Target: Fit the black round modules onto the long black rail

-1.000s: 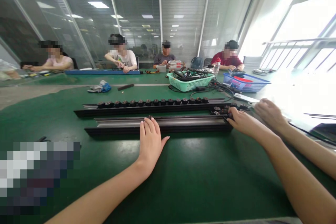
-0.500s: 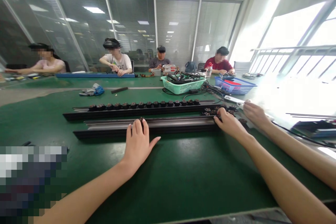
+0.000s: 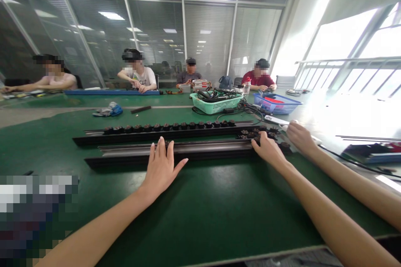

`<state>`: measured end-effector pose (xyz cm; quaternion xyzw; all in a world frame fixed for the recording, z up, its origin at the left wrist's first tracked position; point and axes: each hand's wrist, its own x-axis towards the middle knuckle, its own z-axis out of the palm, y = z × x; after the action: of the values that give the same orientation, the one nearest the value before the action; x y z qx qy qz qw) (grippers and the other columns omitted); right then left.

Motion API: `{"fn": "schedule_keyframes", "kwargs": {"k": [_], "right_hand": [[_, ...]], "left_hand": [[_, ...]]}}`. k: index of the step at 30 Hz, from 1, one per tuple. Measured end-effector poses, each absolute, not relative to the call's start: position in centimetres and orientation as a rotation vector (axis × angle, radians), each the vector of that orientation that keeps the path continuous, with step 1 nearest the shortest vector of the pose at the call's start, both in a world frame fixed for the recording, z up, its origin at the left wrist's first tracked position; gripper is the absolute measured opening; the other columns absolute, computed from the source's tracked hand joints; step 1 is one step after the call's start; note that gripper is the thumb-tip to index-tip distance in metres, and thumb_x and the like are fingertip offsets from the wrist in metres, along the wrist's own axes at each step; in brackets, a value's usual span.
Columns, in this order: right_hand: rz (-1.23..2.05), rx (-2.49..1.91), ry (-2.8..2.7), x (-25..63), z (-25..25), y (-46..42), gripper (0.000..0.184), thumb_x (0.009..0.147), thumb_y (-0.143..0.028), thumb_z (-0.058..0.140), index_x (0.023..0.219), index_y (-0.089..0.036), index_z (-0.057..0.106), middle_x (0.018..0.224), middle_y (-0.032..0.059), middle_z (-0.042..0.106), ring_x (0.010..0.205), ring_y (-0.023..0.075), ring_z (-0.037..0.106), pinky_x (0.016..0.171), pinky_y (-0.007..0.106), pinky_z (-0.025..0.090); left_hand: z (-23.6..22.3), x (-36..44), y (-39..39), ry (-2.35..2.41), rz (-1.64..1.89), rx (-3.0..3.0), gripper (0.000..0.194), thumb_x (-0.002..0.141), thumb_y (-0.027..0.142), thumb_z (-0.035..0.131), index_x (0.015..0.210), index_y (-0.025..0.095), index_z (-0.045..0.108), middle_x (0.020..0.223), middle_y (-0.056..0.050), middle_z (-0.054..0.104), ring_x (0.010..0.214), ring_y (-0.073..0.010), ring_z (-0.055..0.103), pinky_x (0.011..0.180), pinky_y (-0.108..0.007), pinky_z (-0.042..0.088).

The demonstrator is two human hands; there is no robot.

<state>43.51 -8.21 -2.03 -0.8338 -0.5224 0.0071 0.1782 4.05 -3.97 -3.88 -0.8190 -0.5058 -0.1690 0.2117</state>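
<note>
My left hand (image 3: 159,164) is open, its fingers spread over the near black rail (image 3: 213,154) with a silvery channel. A small dark round part (image 3: 169,144) sits in the channel by its fingertips. At the rail's right end, my right hand (image 3: 268,150) has thumb and index finger bent together beside a cluster of small black round parts (image 3: 244,134); what the fingertips hold is hidden. Behind lies a second black rail (image 3: 94,140), along which stands a row of several similar round parts (image 3: 166,126).
A co-worker's hand (image 3: 300,135) reaches in from the right, by a white power strip (image 3: 277,119). Farther back are a green basket (image 3: 216,106) of cables, a blue basket (image 3: 282,108), a glove (image 3: 109,109) and a dark strip (image 3: 140,109). People sit across the table.
My left hand's fingers have lifted and spread a little, off the round part in the channel. My right hand remains at the cluster. The whole view has shifted slightly.
</note>
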Motion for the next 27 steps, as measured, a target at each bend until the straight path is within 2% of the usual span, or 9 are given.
{"fn": "schedule_keyframes", "kwargs": {"k": [5,11,15,27], "right_hand": [[0.009,-2.359,-1.489,43.51,-2.10,-8.13,0.047,0.109,-0.039,0.043,0.145,-0.009,0.047,0.117,0.0250,0.075,0.116,0.0359,0.073,0.094,0.039,0.051],[-0.005,-2.361,-1.494,43.65,-2.15,-8.03,0.044,0.109,-0.039,0.044,0.140,-0.010,0.054,0.117,0.0243,0.075,0.118,0.0347,0.072,0.095,0.038,0.052],[-0.013,-2.377,-1.485,43.85,-2.11,-8.00,0.041,0.108,-0.038,0.046,0.136,-0.011,0.058,0.117,0.0233,0.076,0.118,0.0334,0.072,0.094,0.036,0.052],[-0.024,-2.391,-1.483,44.29,-2.11,-8.03,0.043,0.108,-0.036,0.045,0.139,-0.009,0.057,0.119,0.0244,0.075,0.121,0.0343,0.071,0.096,0.038,0.052]], "left_hand": [[-4.19,4.01,-3.76,-1.421,-0.454,-2.276,0.100,0.107,0.073,0.023,0.166,-0.008,0.030,0.168,-0.039,0.034,0.160,-0.0459,0.034,0.129,-0.064,0.030],[-4.14,3.99,-3.67,-1.448,-0.423,-2.297,0.100,0.107,0.071,0.026,0.165,-0.010,0.030,0.169,-0.039,0.031,0.158,-0.0464,0.040,0.130,-0.064,0.029],[-4.12,3.96,-3.58,-1.444,-0.404,-2.296,0.101,0.107,0.072,0.021,0.165,-0.010,0.030,0.169,-0.040,0.029,0.156,-0.0467,0.042,0.129,-0.065,0.028],[-4.07,3.99,-3.71,-1.435,-0.418,-2.286,0.102,0.107,0.072,0.014,0.164,-0.009,0.033,0.170,-0.039,0.029,0.156,-0.0452,0.043,0.129,-0.066,0.027]]}}
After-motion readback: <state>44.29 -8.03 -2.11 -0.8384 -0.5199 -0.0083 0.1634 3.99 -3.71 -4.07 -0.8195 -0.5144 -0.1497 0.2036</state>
